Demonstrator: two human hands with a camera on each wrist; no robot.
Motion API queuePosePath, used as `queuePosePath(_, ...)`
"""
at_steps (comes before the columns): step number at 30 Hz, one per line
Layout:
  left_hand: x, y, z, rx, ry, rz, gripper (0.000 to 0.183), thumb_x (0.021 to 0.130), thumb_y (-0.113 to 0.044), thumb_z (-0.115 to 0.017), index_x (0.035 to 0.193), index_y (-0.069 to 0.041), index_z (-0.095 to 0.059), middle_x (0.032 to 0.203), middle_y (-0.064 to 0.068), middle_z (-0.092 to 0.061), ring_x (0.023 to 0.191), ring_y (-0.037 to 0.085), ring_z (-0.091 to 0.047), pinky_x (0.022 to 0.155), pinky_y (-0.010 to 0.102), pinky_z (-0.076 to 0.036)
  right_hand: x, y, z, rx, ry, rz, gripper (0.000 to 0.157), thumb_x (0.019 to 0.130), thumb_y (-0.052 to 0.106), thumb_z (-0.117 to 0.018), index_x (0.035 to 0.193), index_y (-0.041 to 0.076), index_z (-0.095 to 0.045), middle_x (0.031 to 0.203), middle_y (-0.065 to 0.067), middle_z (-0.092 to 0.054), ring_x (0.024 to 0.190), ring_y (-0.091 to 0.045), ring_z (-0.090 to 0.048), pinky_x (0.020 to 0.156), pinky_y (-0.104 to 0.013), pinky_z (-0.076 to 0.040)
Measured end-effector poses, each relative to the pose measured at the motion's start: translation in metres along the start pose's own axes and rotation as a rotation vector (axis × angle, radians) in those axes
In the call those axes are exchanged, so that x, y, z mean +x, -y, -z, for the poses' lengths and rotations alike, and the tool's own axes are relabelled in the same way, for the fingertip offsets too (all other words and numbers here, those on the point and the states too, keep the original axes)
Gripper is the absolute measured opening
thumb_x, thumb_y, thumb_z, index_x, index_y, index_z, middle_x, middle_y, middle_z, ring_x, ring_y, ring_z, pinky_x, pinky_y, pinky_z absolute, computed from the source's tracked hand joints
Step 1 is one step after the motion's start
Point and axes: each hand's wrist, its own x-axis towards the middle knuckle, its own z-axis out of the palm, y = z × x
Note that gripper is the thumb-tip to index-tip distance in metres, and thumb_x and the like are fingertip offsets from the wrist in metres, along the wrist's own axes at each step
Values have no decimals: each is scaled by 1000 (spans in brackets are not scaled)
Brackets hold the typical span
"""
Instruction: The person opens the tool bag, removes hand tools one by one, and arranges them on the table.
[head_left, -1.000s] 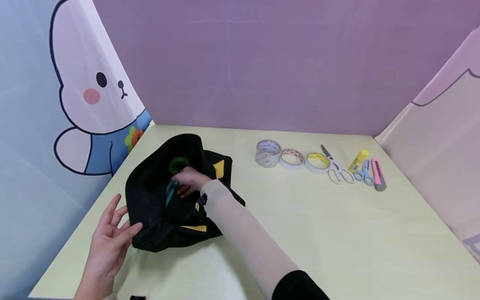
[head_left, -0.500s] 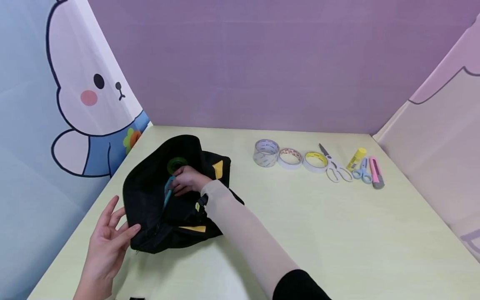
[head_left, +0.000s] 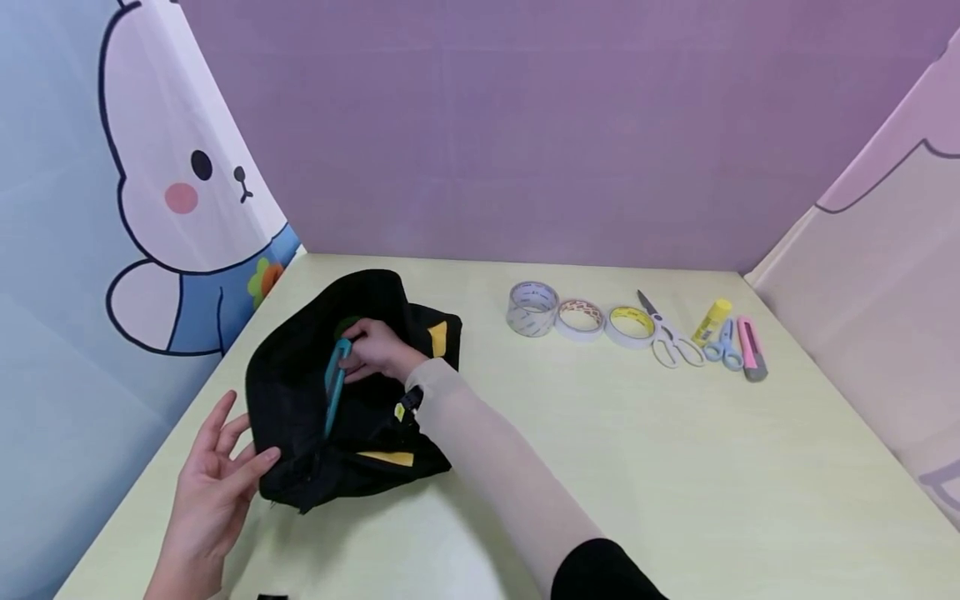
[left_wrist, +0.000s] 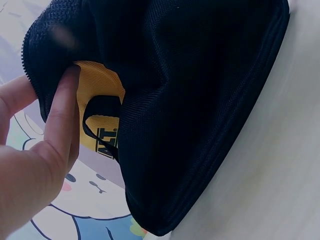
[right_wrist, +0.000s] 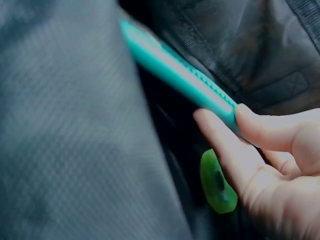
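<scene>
A black bag [head_left: 288, 383] with yellow patches lies with its mouth open on the left part of the table. My left hand [head_left: 213, 492] holds its near left edge, the thumb on one side and fingers on the other. In the left wrist view, the bag's zipper edge [left_wrist: 26, 65] and a yellow panel [left_wrist: 100, 82] show by the fingers. Inside the mouth, my right hand [head_left: 378, 348] pinches one end of a teal utility knife [head_left: 336, 387]. The right wrist view shows the utility knife [right_wrist: 180, 75] between thumb and fingers, its other end hidden. A green curved object [right_wrist: 217, 182] lies deeper inside.
At the back right stand a wide clear tape roll [head_left: 533, 310], two narrower tape rolls [head_left: 580, 321], white-handled scissors [head_left: 670, 333], a yellow glue stick [head_left: 711, 323], small blue scissors [head_left: 724, 346] and a pink and grey utility knife [head_left: 752, 350]. Printed cloth walls enclose the table [head_left: 600, 450].
My right hand has lifted the teal utility knife slightly within the bag, so more of it shows. The hand covers more of the green object. My left hand stays at the bag's edge.
</scene>
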Motion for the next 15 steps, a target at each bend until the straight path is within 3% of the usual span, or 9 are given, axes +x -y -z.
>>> queuePosePath(5, 1, 0, 0, 0, 5, 2, 88, 91, 25, -50, 160, -15, -14, 129, 3, -58, 102, 17, -69, 80, 23, -57, -4, 8, 2, -46, -36, 67, 32, 85, -21, -60, 113, -5, -57, 73, -10, -61, 62, -21, -64, 66, -41, -61)
queuePosePath(15, 2, -1, -1, -2, 12, -11, 87, 89, 29, -45, 159, -15, -16, 128, 3, -58, 103, 17, -69, 81, 24, -57, -14, 30, 6, -148, -24, 161, 35, 89, -18, -55, 120, -6, -62, 70, -11, -63, 60, -17, -64, 60, -40, -61)
